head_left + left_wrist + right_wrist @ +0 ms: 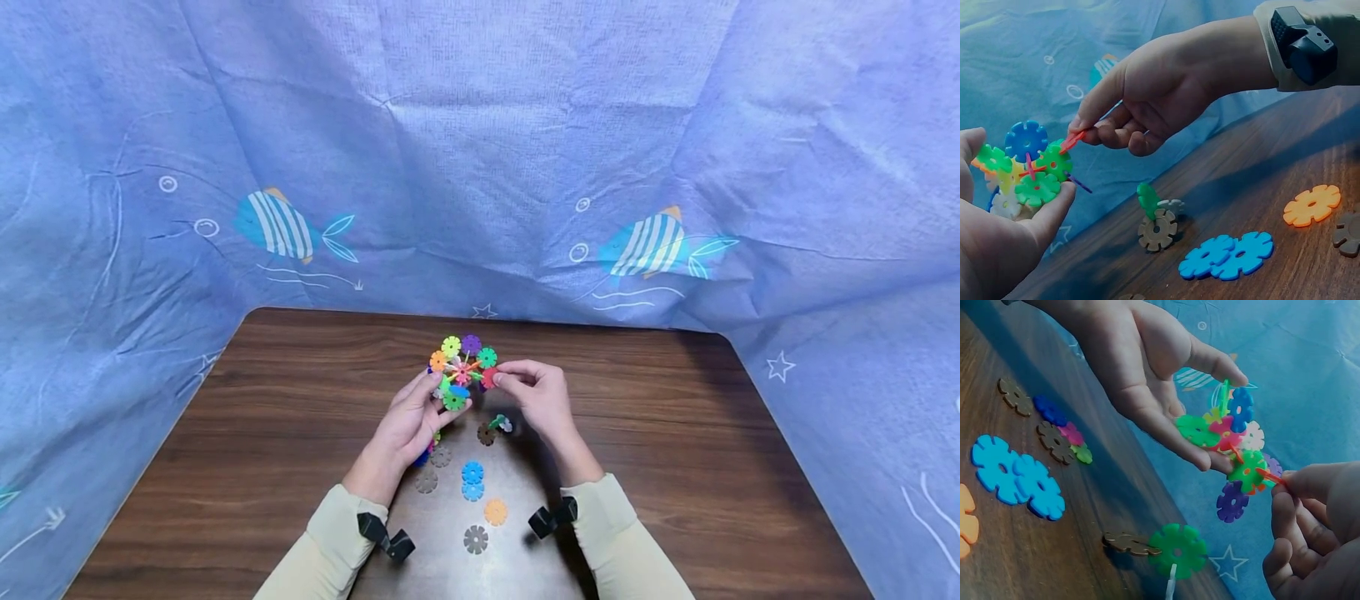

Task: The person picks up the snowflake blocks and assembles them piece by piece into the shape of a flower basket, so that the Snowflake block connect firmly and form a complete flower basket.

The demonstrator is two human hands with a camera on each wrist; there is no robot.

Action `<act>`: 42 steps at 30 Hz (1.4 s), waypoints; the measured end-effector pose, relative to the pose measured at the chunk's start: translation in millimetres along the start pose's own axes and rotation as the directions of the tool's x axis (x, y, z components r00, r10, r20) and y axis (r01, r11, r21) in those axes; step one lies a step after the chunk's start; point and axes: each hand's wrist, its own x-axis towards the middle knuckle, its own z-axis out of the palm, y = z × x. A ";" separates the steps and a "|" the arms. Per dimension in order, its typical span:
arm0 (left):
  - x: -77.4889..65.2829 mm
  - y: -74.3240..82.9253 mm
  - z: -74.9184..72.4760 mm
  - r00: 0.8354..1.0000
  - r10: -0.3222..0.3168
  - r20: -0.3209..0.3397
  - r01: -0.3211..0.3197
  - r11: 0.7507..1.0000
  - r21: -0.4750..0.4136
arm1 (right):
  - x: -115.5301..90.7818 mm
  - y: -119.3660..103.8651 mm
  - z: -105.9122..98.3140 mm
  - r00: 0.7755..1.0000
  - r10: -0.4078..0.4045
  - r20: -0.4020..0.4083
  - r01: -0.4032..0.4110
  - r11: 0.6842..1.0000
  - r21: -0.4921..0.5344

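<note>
My left hand (397, 429) holds a cluster of interlocked notched plastic discs (462, 372) above the table, the fingers and thumb around its lower left side. Green, blue, purple, orange, yellow, white and pink pieces make up the cluster. From the right, my right hand (542, 402) pinches a red notched disc (1270, 476) between thumb and forefinger. The red disc is seen nearly edge-on and meets a green disc (1249, 472) of the cluster; how deep it sits in the slot I cannot tell. Part of the cluster is hidden behind the left fingers.
On the wooden table (315, 400) lie two overlapping blue discs (1225, 256), an orange disc (1312, 205) and several brown discs (476, 540). A small joined piece of brown, green and white discs (1157, 228) stands below the hands. Behind the table hangs a blue fish-print cloth (480, 167).
</note>
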 end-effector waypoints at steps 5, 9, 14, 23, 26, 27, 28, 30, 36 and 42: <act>0.6 -3.3 -0.1 1.000 0.013 -0.003 -0.013 1.000 0.016 | -1.2 2.3 3.7 0.999 -0.007 -0.036 0.008 1.000 0.011; -0.2 -5.8 0.5 1.000 0.018 0.001 -0.018 0.999 0.026 | -2.2 3.0 6.5 0.998 -0.003 -0.055 0.003 1.000 -0.005; -0.9 -8.4 1.1 0.999 0.032 -0.002 -0.032 0.999 0.038 | -2.8 4.0 9.0 0.999 -0.003 -0.049 0.002 1.000 -0.028; 2.7 -9.4 -5.0 1.000 0.016 -0.006 -0.016 0.995 0.095 | -0.5 1.5 3.6 0.999 0.024 -0.027 -0.023 0.999 0.033; 3.2 -6.8 -7.5 1.000 -0.005 -0.005 0.005 0.987 0.159 | 1.7 2.9 0.1 1.000 0.031 -0.004 -0.031 0.999 0.023; 3.4 -5.5 -8.5 1.000 -0.015 0.004 0.014 0.984 0.175 | 2.5 3.2 -1.2 1.000 0.027 0.005 -0.027 1.000 0.015; 3.3 -4.0 -9.5 1.000 -0.027 0.012 0.024 0.982 0.188 | 3.4 3.6 -2.2 1.000 0.027 0.015 -0.027 1.000 0.005; 2.9 -0.7 -11.3 0.997 -0.057 0.045 0.046 0.978 0.202 | 4.3 3.8 -4.9 0.999 0.021 0.032 -0.021 1.000 -0.010; 2.0 6.5 -12.6 0.981 -0.147 0.126 0.127 0.980 0.154 | 6.3 5.3 -11.0 0.997 0.007 0.082 -0.004 0.999 -0.040; 2.0 7.7 -9.3 0.980 -0.173 0.101 0.160 0.979 0.124 | 6.8 7.4 -13.8 0.992 0.007 0.128 0.003 0.997 -0.076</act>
